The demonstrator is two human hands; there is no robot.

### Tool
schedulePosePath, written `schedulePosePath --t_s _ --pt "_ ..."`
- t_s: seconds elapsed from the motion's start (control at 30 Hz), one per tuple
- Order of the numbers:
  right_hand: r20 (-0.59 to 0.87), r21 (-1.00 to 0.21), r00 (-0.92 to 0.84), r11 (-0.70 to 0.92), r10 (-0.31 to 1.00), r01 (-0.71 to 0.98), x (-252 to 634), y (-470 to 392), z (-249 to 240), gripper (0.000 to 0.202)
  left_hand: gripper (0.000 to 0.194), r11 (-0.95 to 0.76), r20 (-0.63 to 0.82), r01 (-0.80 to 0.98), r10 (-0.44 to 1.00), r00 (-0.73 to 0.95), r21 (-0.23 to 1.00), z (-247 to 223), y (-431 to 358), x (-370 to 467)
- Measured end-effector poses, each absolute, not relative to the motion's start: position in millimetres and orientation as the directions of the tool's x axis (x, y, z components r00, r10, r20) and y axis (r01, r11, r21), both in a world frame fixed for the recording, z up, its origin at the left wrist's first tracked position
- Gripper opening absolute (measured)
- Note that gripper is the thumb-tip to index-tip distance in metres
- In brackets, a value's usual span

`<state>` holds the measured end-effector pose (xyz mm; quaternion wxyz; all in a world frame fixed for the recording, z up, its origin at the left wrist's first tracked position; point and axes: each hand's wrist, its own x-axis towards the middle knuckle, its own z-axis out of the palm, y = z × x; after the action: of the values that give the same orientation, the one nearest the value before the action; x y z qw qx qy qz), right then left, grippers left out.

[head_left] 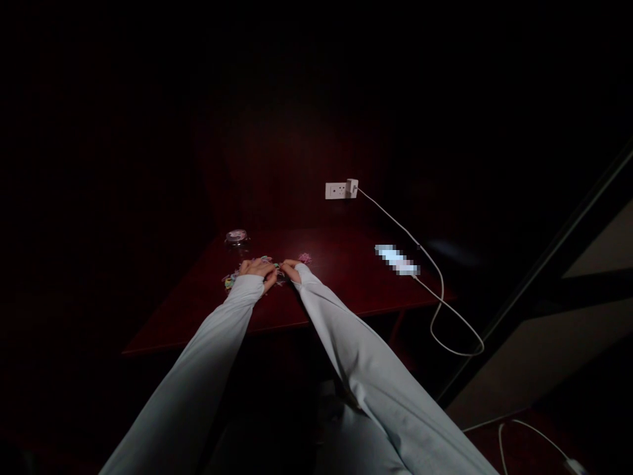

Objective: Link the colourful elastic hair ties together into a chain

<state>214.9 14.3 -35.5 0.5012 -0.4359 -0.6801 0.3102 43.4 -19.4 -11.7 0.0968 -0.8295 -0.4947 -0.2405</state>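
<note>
My left hand (pixel 258 268) rests over a loose heap of small coloured bands or strips (pixel 230 282), mostly yellow, green and pink. Its fingers curl inward, with thumb and fingertips close together. Facing it, nearly touching, is my right hand (pixel 291 268), its fingers bent and drawn together; the sleeve partly covers it. Whatever lies between the fingertips is too small and dark to make out. Just beyond my right hand sits a small separate pile of pink bands or strips (pixel 304 258). A round, clear container with pinkish contents (pixel 237 237) stands behind my left hand.
The dark red table (pixel 341 277) meets a wall with a white socket (pixel 336 190). From a plugged-in charger (pixel 352 187), a white cable (pixel 442 280) loops down past the table's right edge to a bright, pixelated phone-like object (pixel 397 260). The surroundings are very dark.
</note>
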Motion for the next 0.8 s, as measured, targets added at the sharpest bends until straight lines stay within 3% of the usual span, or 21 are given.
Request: schedulePosePath --t_s 0.17,0.33,0.47,0.67,0.8 --pt "0.342 -0.934 0.013 0.339 0.939 0.109 213.3 14.9 -33.3 0.005 0.023 -0.482 0.489 0.873 0.781 0.388 0.076 -16.4 -12.9 39.6" --pt "0.325 -0.943 -0.022 0.326 0.945 0.065 212.2 7.2 -28.0 0.016 0.022 -0.460 0.515 0.883 0.781 0.354 0.091 -17.3 -12.6 39.5" --pt "0.312 -0.929 -0.151 0.335 0.938 0.156 212.2 3.5 -25.7 0.026 0.023 -0.444 0.515 0.892 0.786 0.343 0.084 -18.2 -10.2 37.3" --pt "0.314 -0.892 -0.125 0.337 0.941 0.302 211.5 4.4 -27.6 0.025 0.028 -0.437 0.519 0.892 0.792 0.321 0.115 -27.0 0.9 30.6" --pt "0.367 -0.784 -0.135 0.384 0.920 0.488 211.0 -1.7 -27.4 0.027 0.029 -0.459 0.523 0.872 0.792 0.314 0.171 -28.3 3.9 29.6"
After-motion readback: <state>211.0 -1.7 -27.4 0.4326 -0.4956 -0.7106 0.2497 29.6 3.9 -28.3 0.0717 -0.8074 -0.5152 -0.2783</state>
